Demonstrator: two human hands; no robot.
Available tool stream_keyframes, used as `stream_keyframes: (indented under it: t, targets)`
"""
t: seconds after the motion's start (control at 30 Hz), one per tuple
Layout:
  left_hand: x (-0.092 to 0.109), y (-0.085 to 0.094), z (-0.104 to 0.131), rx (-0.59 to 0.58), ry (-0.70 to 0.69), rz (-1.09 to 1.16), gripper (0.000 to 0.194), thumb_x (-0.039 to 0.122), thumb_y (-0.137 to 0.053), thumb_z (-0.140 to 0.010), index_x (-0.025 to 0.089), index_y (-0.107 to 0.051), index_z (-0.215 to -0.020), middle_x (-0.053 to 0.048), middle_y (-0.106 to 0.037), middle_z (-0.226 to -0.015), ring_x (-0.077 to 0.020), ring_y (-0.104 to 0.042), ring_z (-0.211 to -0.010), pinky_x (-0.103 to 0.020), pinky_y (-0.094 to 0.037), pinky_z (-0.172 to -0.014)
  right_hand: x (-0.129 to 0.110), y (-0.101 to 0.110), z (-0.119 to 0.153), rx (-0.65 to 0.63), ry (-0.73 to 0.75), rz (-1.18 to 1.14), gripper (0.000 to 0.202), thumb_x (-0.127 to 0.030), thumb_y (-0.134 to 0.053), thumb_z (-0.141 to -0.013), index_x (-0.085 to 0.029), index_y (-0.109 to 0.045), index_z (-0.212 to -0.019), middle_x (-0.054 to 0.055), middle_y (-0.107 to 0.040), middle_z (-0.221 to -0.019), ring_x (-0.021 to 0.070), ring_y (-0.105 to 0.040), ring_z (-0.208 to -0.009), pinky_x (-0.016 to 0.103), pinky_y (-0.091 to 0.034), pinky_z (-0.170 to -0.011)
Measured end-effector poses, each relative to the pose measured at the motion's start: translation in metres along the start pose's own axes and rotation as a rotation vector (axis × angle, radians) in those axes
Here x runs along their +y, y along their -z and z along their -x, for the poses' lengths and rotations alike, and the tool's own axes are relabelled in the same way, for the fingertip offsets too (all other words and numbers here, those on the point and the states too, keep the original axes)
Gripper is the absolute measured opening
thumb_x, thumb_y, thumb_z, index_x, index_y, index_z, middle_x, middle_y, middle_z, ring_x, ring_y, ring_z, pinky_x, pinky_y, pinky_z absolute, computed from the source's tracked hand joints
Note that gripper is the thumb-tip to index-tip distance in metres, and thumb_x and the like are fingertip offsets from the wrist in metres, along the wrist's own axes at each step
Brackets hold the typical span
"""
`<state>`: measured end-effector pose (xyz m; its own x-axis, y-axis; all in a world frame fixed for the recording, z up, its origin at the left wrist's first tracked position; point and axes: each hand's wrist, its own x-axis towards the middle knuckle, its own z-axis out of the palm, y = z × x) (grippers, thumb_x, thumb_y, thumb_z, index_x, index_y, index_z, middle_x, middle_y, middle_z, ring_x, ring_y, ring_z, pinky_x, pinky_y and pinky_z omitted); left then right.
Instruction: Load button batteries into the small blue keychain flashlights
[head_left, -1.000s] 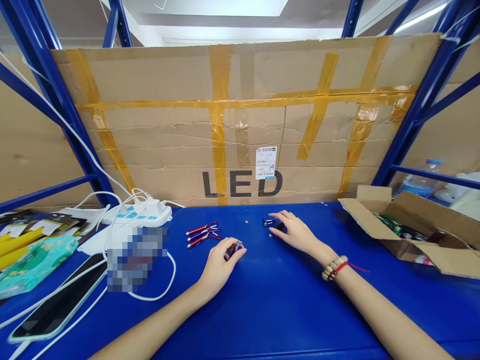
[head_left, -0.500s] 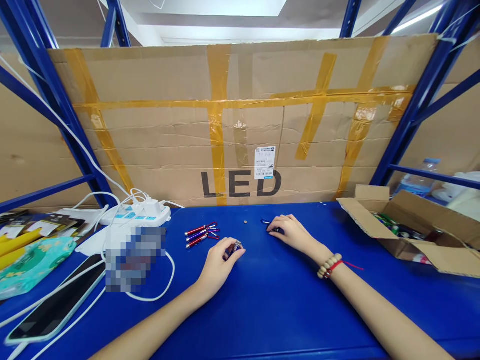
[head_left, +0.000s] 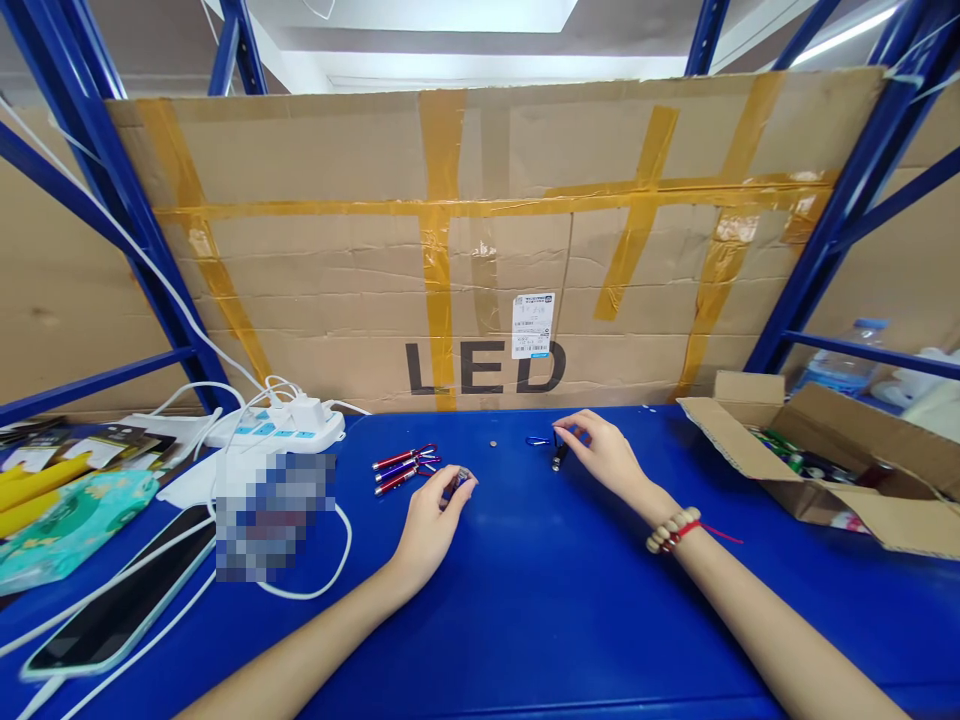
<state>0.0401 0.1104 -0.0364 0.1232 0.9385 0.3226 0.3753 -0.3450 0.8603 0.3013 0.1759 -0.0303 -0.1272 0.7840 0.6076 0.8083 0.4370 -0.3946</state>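
Observation:
My left hand (head_left: 433,520) is closed, its fingers curled around small shiny metal pieces (head_left: 459,480) that are mostly hidden. Beside it, several mini flashlights (head_left: 395,484), red and purple with clips, lie on the blue table. Over at the right, my right hand (head_left: 600,450) pinches the upper end of a small black mini flashlight (head_left: 559,458), which points downward below the fingertips. Just left of these fingertips lies a blue carabiner clip (head_left: 538,441). A tiny round disc (head_left: 493,443) rests on the table between my hands.
An open cardboard box (head_left: 810,480) with small cylindrical items stands at the right. On the left are a white power strip (head_left: 322,430), cables, a phone (head_left: 120,600) and a teal packet (head_left: 82,525). A cardboard panel (head_left: 360,280) forms the back wall between blue posts.
My right hand has lifted slightly and shifted right, uncovering the black mini flashlight beneath its fingers. My left hand has moved a little left, still closed on the shiny pieces.

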Motion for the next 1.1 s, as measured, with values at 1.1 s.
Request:
stream_keyframes:
  t: [1.1]
  targets:
    - [-0.003, -0.003, 0.0, -0.057, -0.059, -0.045, 0.019, 0.035, -0.052, -0.079, 0.019, -0.059, -0.074, -0.002, -0.06, -0.077, -0.0164, -0.057, -0.076, -0.025, -0.044, -0.069, 0.014, -0.005, -0.006, -0.259, -0.14, -0.242, 0.022, -0.028, -0.057, -0.077, -0.016, -0.064, -0.095, 0.006, -0.069, -0.094, 0.0177, -0.065, -0.083, 0.031, -0.052, -0.078]
